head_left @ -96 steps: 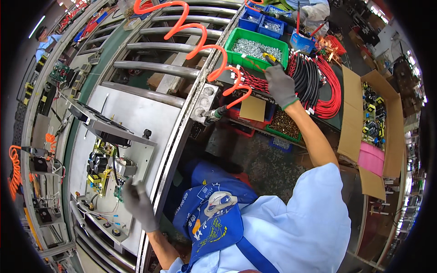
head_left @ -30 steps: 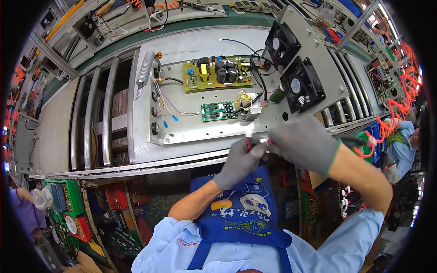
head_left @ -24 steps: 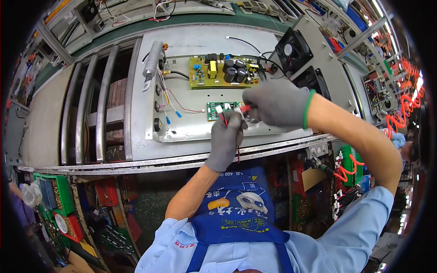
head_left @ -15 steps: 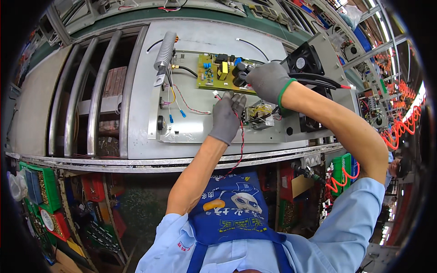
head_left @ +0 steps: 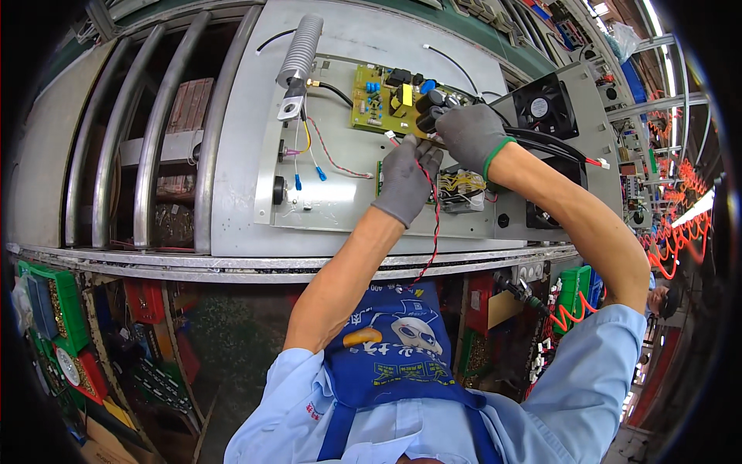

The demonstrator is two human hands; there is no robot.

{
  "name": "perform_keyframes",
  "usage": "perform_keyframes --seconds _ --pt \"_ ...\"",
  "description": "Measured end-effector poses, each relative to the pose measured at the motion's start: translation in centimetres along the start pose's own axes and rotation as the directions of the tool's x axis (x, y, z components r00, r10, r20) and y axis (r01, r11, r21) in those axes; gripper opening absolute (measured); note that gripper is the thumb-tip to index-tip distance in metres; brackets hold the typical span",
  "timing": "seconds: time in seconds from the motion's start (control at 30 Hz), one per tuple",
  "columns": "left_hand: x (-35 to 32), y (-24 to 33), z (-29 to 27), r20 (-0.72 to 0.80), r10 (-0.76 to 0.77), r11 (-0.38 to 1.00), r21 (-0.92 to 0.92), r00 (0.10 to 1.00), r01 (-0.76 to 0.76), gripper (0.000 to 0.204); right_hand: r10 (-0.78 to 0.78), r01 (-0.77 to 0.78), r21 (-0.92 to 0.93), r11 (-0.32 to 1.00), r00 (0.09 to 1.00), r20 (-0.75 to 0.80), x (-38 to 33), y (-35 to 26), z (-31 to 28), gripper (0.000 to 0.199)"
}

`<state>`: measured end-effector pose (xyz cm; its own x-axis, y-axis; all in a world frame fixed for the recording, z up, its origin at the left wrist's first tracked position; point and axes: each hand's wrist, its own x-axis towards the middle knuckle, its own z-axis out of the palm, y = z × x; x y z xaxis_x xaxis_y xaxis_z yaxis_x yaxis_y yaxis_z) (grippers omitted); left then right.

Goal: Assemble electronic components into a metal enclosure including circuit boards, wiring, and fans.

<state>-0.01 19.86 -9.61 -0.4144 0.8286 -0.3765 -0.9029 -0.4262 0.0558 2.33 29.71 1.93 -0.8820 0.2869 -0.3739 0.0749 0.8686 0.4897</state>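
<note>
In a grey glove, my left hand [head_left: 407, 179] is closed on a twisted red-and-black cable [head_left: 437, 224] whose white plug [head_left: 391, 135] pokes out past the fingers. The cable's other end hangs over the bench's near edge. My right hand [head_left: 473, 135], also gloved, has its fingers bent together at the near right edge of a yellow-green circuit board [head_left: 379, 108], beside dark round capacitors [head_left: 433, 104]; what its fingertips grip is hidden. The fingertips of both hands nearly meet. The board sits in an open metal chassis [head_left: 332, 209]. Partly behind my hands is a transformer with yellow windings [head_left: 462, 185].
A ribbed metal resistor [head_left: 301, 54] stands at the chassis's left, near loose wires with blue terminals [head_left: 298, 182]. Black fans [head_left: 545, 107] are on the right panel, with a black cable bundle [head_left: 553, 143] alongside. Metal rollers [head_left: 166, 131] lie left; parts bins [head_left: 66, 309] stand below the bench.
The whole view has shifted, so the chassis appears farther right and slightly higher. My left fingers have come up closer to my right fingers at the board's edge, the cable still held.
</note>
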Motion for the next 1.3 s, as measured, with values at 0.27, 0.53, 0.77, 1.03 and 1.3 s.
perform_keyframes --seconds 0.27,0.53,0.77,1.03,1.3 --pt "0.8 -0.4 -0.5 -0.05 -0.027 0.997 -0.076 0.998 0.023 0.031 0.015 -0.017 -0.032 0.999 0.998 -0.064 0.2 -0.5 0.6 0.015" --pt "1.3 -1.1 -0.7 -0.03 0.009 0.994 -0.112 1.0 -0.012 0.037 0.057 -0.055 0.057 0.997 0.997 -0.048 0.2 -1.0 1.8 0.016" --pt "1.4 -1.6 -0.4 -0.066 0.016 0.993 -0.113 0.998 -0.023 0.039 0.145 -0.144 0.074 0.987 0.989 -0.003 0.4 -1.1 1.8 0.014" --pt "2.0 -1.8 -1.1 -0.036 0.046 0.998 -0.037 0.998 -0.047 0.034 0.136 -0.137 -0.028 0.99 0.99 -0.039 0.7 -2.9 1.7 0.014" --pt "1.6 -1.4 -0.2 -0.11 0.004 0.993 -0.115 0.994 -0.017 0.04 0.159 -0.147 0.262 0.954 0.987 -0.025 0.5 -0.8 2.9 0.017"
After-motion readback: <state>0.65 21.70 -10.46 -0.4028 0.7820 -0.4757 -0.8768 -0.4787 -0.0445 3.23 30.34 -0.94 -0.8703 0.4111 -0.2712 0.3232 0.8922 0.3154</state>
